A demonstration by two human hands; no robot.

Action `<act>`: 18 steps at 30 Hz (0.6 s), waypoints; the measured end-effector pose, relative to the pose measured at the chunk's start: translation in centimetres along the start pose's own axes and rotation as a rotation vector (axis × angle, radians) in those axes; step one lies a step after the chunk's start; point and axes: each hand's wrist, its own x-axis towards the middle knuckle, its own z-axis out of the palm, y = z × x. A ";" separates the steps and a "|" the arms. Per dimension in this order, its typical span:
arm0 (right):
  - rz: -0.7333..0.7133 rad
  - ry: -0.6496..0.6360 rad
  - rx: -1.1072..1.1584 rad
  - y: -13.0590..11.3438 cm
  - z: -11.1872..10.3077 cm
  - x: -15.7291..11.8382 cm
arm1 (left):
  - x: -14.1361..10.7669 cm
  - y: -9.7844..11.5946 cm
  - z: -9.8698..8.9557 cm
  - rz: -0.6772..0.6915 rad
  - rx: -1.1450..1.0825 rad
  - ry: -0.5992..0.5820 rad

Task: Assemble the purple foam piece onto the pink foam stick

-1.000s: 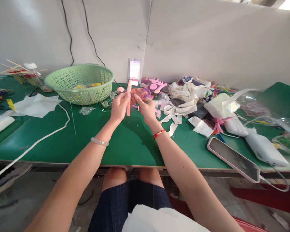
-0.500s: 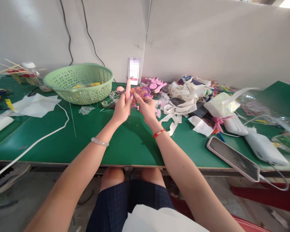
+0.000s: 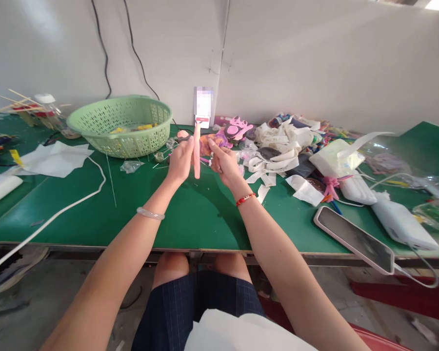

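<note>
just two hands: left hand gripping one pink strip, right hand loosely open beside it

Pink strip at 12 o'clock: matt, smooth, foam-like. Bench top: smooth green laminate, faint sheen. Basket at 11 o'clock: pale green plastic, matt, perforated. Paper strips at 1 o'clock: white, matt, crumpled. Phone at 3 o'clock: glossy dark glass, pale pink case. Bangle at 7 o'clock: smooth, glossy, translucent. Shorts at 6 o'clock: dark checked cloth.
</note>
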 end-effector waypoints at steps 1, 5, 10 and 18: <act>0.050 -0.049 0.004 -0.1 -0.2 0.0 | 0.2 -0.2 -0.1 -0.037 -0.024 0.002; 0.146 -0.126 -0.106 -0.4 -1.0 0.0 | 0.9 -0.7 -0.7 -0.188 -0.131 -0.011; 0.014 0.183 -0.186 -0.7 -2.7 1.0 | 1.1 -0.7 -1.5 -0.330 -0.189 -0.005; -0.061 0.388 -0.035 -0.7 -3.3 2.1 | -0.2 -0.4 -2.0 -0.382 -0.016 -0.540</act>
